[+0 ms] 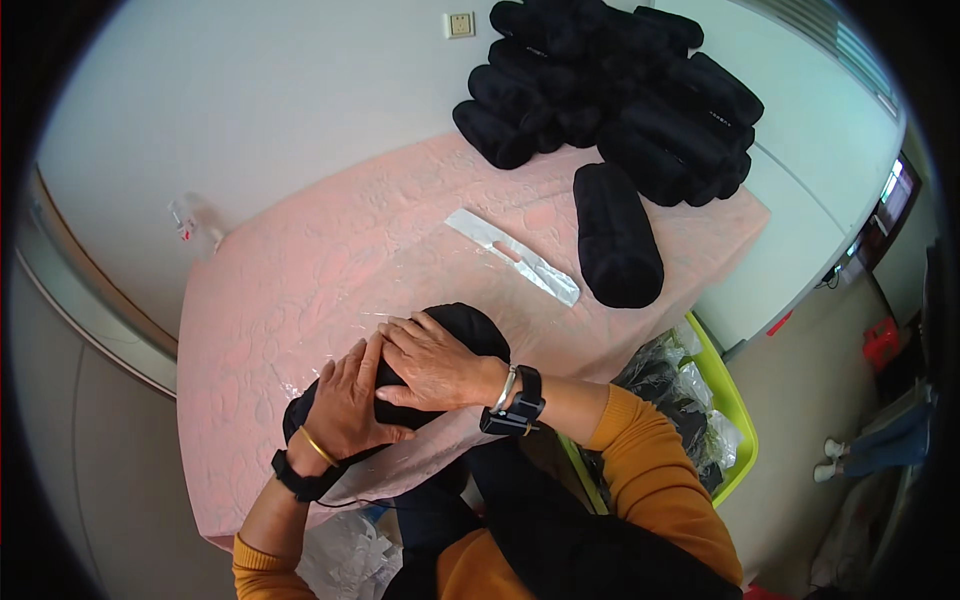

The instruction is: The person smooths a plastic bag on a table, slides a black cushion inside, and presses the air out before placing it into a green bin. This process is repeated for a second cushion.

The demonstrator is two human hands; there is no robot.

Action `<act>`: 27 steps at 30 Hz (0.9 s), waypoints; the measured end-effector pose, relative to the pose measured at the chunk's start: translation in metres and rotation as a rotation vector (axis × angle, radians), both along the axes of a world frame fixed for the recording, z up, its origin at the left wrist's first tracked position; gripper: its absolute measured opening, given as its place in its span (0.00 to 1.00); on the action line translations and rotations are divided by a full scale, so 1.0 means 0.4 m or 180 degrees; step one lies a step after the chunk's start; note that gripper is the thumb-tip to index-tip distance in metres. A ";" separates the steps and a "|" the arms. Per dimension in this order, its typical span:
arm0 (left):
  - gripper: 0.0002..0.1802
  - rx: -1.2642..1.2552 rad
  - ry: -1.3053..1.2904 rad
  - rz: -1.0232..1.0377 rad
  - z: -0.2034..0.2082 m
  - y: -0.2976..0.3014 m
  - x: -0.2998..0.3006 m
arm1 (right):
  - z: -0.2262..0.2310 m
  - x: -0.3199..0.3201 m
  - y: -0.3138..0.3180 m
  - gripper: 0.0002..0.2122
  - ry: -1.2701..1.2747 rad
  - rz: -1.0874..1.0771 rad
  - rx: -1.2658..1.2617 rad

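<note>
A black bolster-shaped cushion [468,326] lies near the table's front edge, over a clear plastic bag [425,265]. The bag's white handle strip [520,258] with its cut-out grip points away from me. My left hand [345,405] lies on the cushion's left part, fingers stretched forward and thumb apart. Across its middle rests my right hand [432,365], fingers spread flat and reaching over my left fingertips. Both palms press on the cushion, hiding much of it. Whether it is inside the bag or on top, I cannot tell.
Another black cushion [618,240] lies right of the handle strip. Many more form a cushion pile [610,90] at the back right. A pink cloth covers the table [260,260]. Below its right side stands a green bin [738,440] with crumpled plastic. A clear bottle [190,225] is far left.
</note>
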State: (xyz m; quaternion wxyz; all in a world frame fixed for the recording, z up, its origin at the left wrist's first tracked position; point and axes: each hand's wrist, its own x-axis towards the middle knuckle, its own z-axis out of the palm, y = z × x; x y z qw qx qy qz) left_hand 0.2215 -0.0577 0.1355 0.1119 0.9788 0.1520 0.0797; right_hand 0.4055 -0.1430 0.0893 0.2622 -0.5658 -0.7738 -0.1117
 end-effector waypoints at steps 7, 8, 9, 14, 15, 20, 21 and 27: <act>0.72 0.0082 -0.0222 -0.0176 -0.017 0.037 -0.054 | -0.002 0.051 -0.035 0.38 0.0323 0.0001 -0.0271; 0.72 0.0060 -0.0130 -0.0122 -0.013 0.037 -0.049 | -0.002 0.058 -0.026 0.38 0.0306 0.0005 -0.0248; 0.72 0.0040 -0.0041 -0.0070 -0.008 0.037 -0.044 | -0.001 0.065 -0.017 0.38 0.0293 0.0023 -0.0226; 0.73 -0.0159 -0.0014 -0.0018 -0.024 0.039 -0.051 | -0.016 0.073 -0.015 0.38 0.0392 0.0087 -0.0250; 0.73 -0.0155 -0.0021 -0.0016 -0.024 0.043 -0.050 | -0.016 0.076 -0.014 0.38 0.0436 0.0113 -0.0252; 0.74 -0.0352 -0.0025 -0.0021 -0.028 0.052 -0.049 | -0.024 0.096 -0.008 0.38 0.0392 0.0036 -0.0386; 0.73 -0.0362 -0.0047 -0.0015 -0.029 0.052 -0.051 | -0.027 0.098 -0.008 0.38 0.0395 0.0032 -0.0382; 0.73 -0.0147 -0.0087 -0.0142 -0.035 0.032 -0.051 | -0.044 0.122 -0.044 0.37 0.0376 -0.0195 -0.0381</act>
